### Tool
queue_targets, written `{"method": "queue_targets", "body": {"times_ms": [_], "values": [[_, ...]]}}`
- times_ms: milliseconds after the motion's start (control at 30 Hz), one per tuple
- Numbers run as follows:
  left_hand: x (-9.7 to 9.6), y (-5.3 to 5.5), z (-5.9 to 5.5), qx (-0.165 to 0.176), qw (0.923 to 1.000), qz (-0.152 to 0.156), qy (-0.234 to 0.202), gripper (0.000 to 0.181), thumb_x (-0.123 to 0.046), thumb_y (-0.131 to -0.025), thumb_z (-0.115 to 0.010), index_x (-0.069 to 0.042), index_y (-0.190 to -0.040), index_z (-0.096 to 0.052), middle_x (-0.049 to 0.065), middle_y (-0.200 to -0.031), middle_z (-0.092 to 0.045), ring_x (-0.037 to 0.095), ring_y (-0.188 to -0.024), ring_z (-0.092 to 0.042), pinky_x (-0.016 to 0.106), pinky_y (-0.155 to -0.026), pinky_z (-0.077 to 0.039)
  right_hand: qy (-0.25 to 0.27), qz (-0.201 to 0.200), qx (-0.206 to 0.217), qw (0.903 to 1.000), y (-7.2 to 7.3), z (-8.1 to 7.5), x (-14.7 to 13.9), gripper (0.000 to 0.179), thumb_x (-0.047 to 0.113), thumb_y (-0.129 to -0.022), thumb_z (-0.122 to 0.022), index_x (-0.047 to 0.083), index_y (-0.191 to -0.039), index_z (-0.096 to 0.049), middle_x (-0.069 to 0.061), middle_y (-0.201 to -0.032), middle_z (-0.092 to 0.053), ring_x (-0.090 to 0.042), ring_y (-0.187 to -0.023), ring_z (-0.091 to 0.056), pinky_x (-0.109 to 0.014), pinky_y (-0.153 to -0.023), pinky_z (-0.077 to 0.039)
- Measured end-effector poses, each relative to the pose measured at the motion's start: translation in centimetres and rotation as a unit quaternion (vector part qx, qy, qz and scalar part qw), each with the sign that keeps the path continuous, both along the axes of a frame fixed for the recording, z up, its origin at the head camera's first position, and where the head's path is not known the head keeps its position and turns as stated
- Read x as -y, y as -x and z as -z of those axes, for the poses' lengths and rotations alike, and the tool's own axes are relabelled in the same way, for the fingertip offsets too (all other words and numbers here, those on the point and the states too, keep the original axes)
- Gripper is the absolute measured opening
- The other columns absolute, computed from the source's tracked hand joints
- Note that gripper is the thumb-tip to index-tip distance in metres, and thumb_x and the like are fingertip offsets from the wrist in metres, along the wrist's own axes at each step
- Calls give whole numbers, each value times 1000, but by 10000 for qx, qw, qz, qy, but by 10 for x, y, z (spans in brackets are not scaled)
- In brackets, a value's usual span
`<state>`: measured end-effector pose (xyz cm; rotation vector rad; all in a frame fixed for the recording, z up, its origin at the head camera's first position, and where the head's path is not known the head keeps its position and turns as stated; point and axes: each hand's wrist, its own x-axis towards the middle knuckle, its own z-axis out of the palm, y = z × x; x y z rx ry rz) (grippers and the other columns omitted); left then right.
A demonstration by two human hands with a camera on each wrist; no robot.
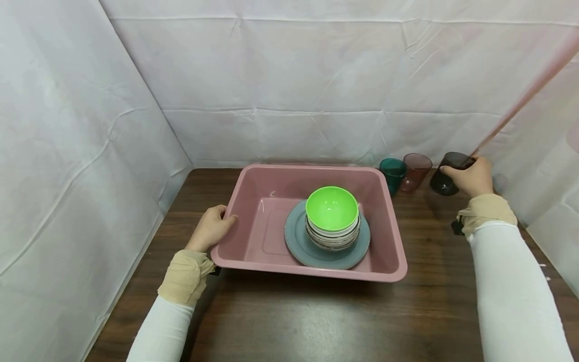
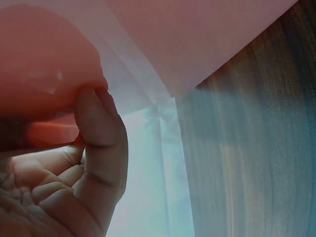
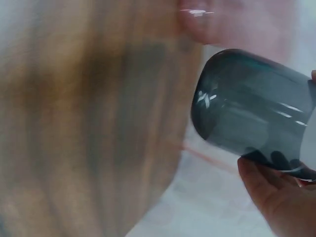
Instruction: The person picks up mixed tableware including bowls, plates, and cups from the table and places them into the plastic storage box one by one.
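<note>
My left hand (image 1: 210, 229) grips the left rim of a pink plastic basin (image 1: 312, 271), its fingers curled over the edge. Inside the basin lies a blue-grey plate (image 1: 296, 236), bearing a stack of bowls (image 1: 332, 244) topped by a bright green bowl (image 1: 331, 207). At the right, my right hand (image 1: 474, 177) holds a dark grey tumbler (image 1: 444, 180) near its mouth; the right wrist view shows fingers along the side of the tilted tumbler (image 3: 252, 108). Just left of it stand a pink tumbler (image 1: 415, 172) and a teal tumbler (image 1: 392, 176), the teal one close by the basin's right wall.
Everything is on a dark wooden table (image 1: 289, 322). White sheeting (image 1: 289, 90) hangs along the back and both sides, close behind the tumblers. A pink stripe (image 1: 534, 95) runs down the sheeting at the right.
</note>
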<state>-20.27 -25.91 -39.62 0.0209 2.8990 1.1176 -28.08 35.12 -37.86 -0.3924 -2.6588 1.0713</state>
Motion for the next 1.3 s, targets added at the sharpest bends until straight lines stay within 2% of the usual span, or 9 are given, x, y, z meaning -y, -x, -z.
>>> {"method": "queue_targets", "body": {"times_ms": [133, 267, 367, 600, 767, 833, 1033, 1200, 1300], "values": [[-1, 0, 0, 55, 10000, 10, 21, 35, -22, -92, -58, 6, -112, -63, 22, -97, -68, 25, -79, -64, 31, -70, -50, 20, -67, -152, 9999, -1, -18, 2, 88, 42, -88, -62, -17, -144, -26, -42, -138, -36, -53, -122, -41, -60, -102, -34], [0, 1, 0, 41, 10000, 33, 57, 35, -22, -91, -59, 6, -111, -63, 21, -95, -69, 24, -77, -64, 32, -69, -50, 63, -64, -181, 9998, -4, -39, 10, 94, 43, -88, -61, -12, -150, -16, -40, -148, -24, -54, -131, -31, -61, -108, -29], [2, 2, 0, 46, 9999, 85, 76, 35, -23, -91, -59, 6, -111, -63, 20, -93, -69, 23, -75, -63, 31, -68, -50, 48, -128, -265, 9996, -7, -54, 20, 94, 43, -88, -61, -9, -151, -14, -38, -151, -21, -53, -134, -28, -60, -111, -27], [6, 3, -4, 157, 9996, 226, 77, 38, -30, -94, -60, 5, -110, -63, 17, -91, -67, 21, -76, -62, 29, -67, -49, -72, -615, -340, 9975, -19, -86, 50, 94, 45, -89, -61, -3, -154, -14, -36, -151, -25, -51, -130, -32, -62, -105, -28], [9, 3, -8, 425, 9983, 391, 74, 44, -36, -97, -57, 4, -116, -60, 17, -94, -67, 19, -78, -63, 29, -67, -49, 50, -960, -239, 9951, -26, -100, 76, 94, 47, -89, -62, 1, -155, -15, -31, -153, -25, -48, -129, -33, -61, -103, -30], [11, 2, -11, 461, 9979, 452, 85, 48, -38, -97, -56, 4, -120, -58, 19, -100, -67, 22, -83, -65, 31, -72, -51, 88, -1095, -218, 9937, -29, -103, 86, 93, 48, -89, -62, 3, -155, -16, -29, -154, -25, -46, -130, -33, -60, -103, -31], [14, 0, -30, 117, 9982, 571, 115, 56, -35, -99, -53, 6, -136, -45, 25, -126, -56, 36, -110, -57, 48, -93, -47, 211, -1423, -249, 9893, -42, -110, 113, 92, 47, -87, -67, 8, -156, -20, -23, -154, -29, -41, -130, -36, -57, -103, -32], [13, -6, -55, -136, 9983, 564, 9, 64, -38, -99, -53, 2, -145, -35, 26, -138, -47, 41, -124, -52, 55, -100, -44, 178, -1771, -403, 9832, -53, -114, 134, 89, 42, -86, -71, 9, -154, -25, -24, -148, -37, -40, -126, -40, -56, -102, -32], [8, -10, -69, -297, 9979, 554, -169, 67, -41, -98, -55, -4, -149, -32, 23, -143, -44, 42, -128, -49, 56, -101, -45, 170, -2025, -450, 9781, -59, -116, 146, 87, 38, -85, -73, 11, -154, -27, -23, -144, -41, -39, -124, -44, -47, -94, -40]]}}
